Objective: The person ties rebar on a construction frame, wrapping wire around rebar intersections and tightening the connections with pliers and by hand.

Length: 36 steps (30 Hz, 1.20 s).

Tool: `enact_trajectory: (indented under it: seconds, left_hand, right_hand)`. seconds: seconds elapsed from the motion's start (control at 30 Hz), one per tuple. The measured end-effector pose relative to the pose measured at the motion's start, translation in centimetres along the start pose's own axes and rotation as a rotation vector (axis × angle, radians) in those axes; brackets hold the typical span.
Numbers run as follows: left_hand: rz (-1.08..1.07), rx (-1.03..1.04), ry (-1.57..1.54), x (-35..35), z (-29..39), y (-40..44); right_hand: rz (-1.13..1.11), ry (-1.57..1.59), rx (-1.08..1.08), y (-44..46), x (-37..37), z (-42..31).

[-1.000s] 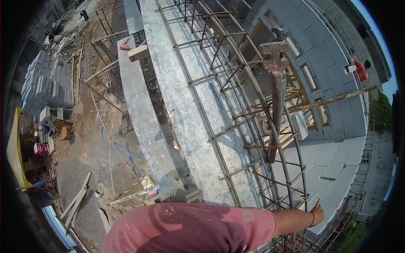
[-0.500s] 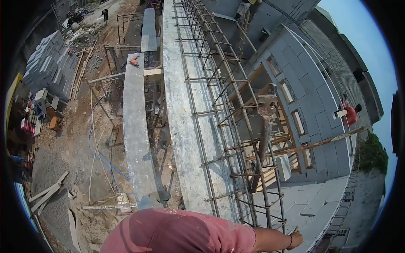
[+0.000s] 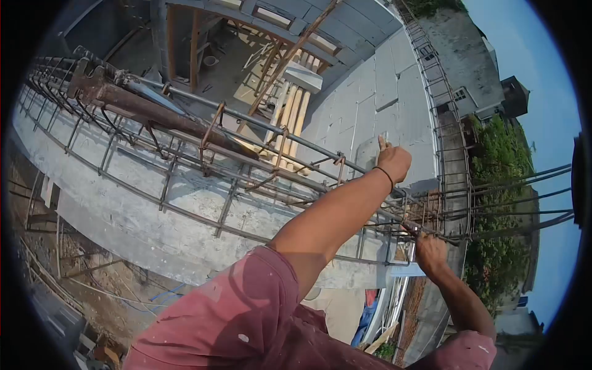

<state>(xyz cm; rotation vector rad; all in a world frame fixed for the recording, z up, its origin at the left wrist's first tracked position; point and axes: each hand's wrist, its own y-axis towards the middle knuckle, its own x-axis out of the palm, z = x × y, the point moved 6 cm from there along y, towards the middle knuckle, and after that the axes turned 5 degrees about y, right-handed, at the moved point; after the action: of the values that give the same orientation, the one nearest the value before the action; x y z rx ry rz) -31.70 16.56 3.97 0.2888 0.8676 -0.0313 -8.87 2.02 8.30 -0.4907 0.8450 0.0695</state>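
Note:
My left hand (image 3: 394, 161), with a dark band at its wrist, is closed above the rebar cage (image 3: 246, 166). Its thumb side points up, and whatever its fingers hold is too small to make out. Lower and to the right, my right hand (image 3: 431, 251) is wrapped round a small hand tool (image 3: 409, 229) with a reddish part, against the bars at the cage's end. A rusty steel bar with a thick head (image 3: 154, 110) lies along the cage at the left.
Pale grey formwork board (image 3: 154, 225) runs beneath the cage. Grey block wall (image 3: 370, 102) and timber pieces (image 3: 290, 117) lie beyond. Long bars (image 3: 524, 200) stick out to the right, in front of green foliage (image 3: 499, 154). The ground at the lower left is far below.
The view has swung right towards the cage's end. My left hand now appears higher up in the view, and my right hand has come into sight with the tool.

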Motion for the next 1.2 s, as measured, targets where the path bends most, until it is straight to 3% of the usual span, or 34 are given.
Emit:
enact_trajectory:
  seconds: [0.17,0.27,0.4,0.47,0.5,0.53,0.6,0.63,0.67,0.77,0.93,1.03,1.07,1.1,1.17,1.2]
  left_hand:
    - [-0.181,0.017,0.051,-0.1,0.9,0.1]
    - [-0.214,-0.005,0.083,-0.7,0.5,0.4]
    - [-0.209,-0.003,0.067,-0.8,0.7,-0.1]
    - [-0.208,-0.002,0.055,-0.9,0.7,-0.1]
    - [-0.213,0.009,0.059,-0.8,0.8,-0.1]
    - [-0.213,0.015,0.063,-0.7,0.8,0.0]
    - [-0.204,0.022,0.057,-0.8,0.7,-0.1]
    - [-0.197,0.04,0.055,-0.8,0.8,-0.2]
    - [-0.203,0.03,0.05,-0.4,0.8,-0.1]
    - [-0.162,0.04,0.022,-0.2,1.0,0.1]
    - [-0.142,0.042,0.006,-0.2,1.0,0.0]
    - [-0.145,0.049,0.007,-0.3,1.0,-0.1]
    - [-0.147,0.057,0.0,-0.3,1.0,-0.2]
    - [-0.15,0.059,0.0,-0.4,1.1,-0.1]
    - [-0.142,0.055,-0.006,-0.5,1.1,-0.2]
    - [-0.15,0.05,-0.014,-0.2,1.1,-0.3]
  right_hand:
    - [0.126,-0.062,0.02,-1.0,0.4,-0.7]
    - [0.061,0.162,0.027,-0.7,-1.6,-0.1]
    - [0.121,0.297,0.02,1.1,1.3,3.5]
    - [-0.018,0.681,0.051,2.2,2.8,5.3]
    - [0.119,1.011,-0.1,1.2,0.7,4.4]
    - [0.109,1.009,-0.109,1.4,-0.6,4.0]
    - [-0.498,1.31,0.774,0.5,2.9,5.2]
    - [-0.598,1.527,0.869,0.3,4.2,5.4]
    - [-0.611,1.518,0.867,0.1,3.7,4.5]
    - [-0.486,1.675,0.867,-0.2,1.7,2.7]
    - [-0.323,1.24,0.642,0.7,0.3,4.2]
    - [-0.121,0.63,0.273,1.1,-2.8,2.8]
    - [-0.127,0.632,0.274,0.9,-1.6,3.2]
    - [0.095,0.441,0.104,1.0,-2.2,2.9]
    - [0.302,0.244,-0.071,0.9,-2.8,2.5]
    - [0.099,0.587,0.194,1.2,-3.4,3.0]
